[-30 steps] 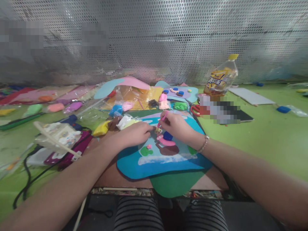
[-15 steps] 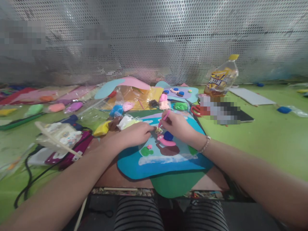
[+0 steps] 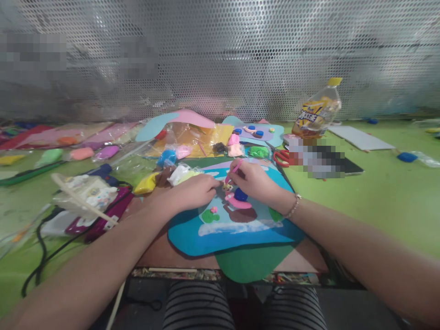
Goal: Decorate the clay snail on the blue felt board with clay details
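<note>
My right hand (image 3: 252, 181) is closed around a slim pink modelling tool (image 3: 235, 168). Its tip meets the small cream-yellow head (image 3: 227, 187) of a clay snail. The snail has a pink body (image 3: 240, 203) and a round blue shell (image 3: 241, 194), and lies on a brown patch (image 3: 242, 213) of a layered blue paper picture (image 3: 192, 240). From the other side my left hand (image 3: 199, 189) rests on the picture, fingers curled together, the index fingertip close beside the head. Whether anything is between its fingers is hidden.
Bagged clay (image 3: 146, 184) lies behind my left hand. Red-handled scissors (image 3: 282, 158), a tilted drink bottle (image 3: 318, 112) and a dark flat device (image 3: 338, 160) are at back right. A second paper picture (image 3: 277, 135) lies behind. On the left are a maroon case (image 3: 120, 206) and black cord (image 3: 40, 247).
The pink tool tilts slightly lower over the snail's head, with my right hand nearly in place. My left hand stays where it was.
</note>
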The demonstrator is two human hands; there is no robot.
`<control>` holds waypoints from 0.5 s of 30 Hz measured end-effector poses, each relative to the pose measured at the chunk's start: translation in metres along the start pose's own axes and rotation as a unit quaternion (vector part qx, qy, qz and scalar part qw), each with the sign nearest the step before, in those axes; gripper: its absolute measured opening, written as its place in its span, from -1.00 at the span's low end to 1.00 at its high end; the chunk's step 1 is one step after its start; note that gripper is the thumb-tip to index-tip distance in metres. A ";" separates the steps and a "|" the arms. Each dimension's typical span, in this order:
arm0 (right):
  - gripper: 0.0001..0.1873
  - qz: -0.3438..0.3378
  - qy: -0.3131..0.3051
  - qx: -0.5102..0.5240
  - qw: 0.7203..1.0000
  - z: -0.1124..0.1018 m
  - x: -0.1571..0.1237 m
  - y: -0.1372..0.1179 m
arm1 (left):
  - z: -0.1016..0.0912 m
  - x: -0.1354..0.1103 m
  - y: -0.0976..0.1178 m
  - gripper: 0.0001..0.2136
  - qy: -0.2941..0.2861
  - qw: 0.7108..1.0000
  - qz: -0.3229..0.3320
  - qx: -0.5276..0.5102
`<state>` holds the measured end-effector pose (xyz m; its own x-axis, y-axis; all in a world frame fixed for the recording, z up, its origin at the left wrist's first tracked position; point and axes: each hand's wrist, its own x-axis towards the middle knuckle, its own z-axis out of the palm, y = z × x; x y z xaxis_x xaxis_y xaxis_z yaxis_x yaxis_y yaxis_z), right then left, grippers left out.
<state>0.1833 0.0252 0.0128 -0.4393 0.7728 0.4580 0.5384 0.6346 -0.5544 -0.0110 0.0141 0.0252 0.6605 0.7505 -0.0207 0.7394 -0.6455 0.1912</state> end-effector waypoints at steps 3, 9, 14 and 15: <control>-0.92 0.004 0.011 0.002 1.000 -0.002 0.000 0.001 | 0.000 0.000 0.001 -0.80 0.004 1.000 0.007 0.009; -0.92 0.002 0.025 -0.002 1.000 -0.005 0.001 0.002 | -0.001 0.000 0.005 -0.80 0.006 0.999 0.017 0.029; -0.92 -0.006 0.027 0.002 1.000 -0.006 0.001 0.001 | -0.003 -0.001 0.006 -0.80 -0.003 0.999 0.015 0.045; -0.92 -0.008 0.027 0.004 1.000 -0.006 0.001 0.001 | -0.003 -0.001 0.006 -0.80 -0.004 0.999 0.016 0.047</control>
<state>0.1878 0.0266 0.0166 -0.4084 0.7621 0.5025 0.5259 0.6464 -0.5528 -0.0077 0.0094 0.0290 0.6841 0.7290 -0.0233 0.7273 -0.6793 0.0980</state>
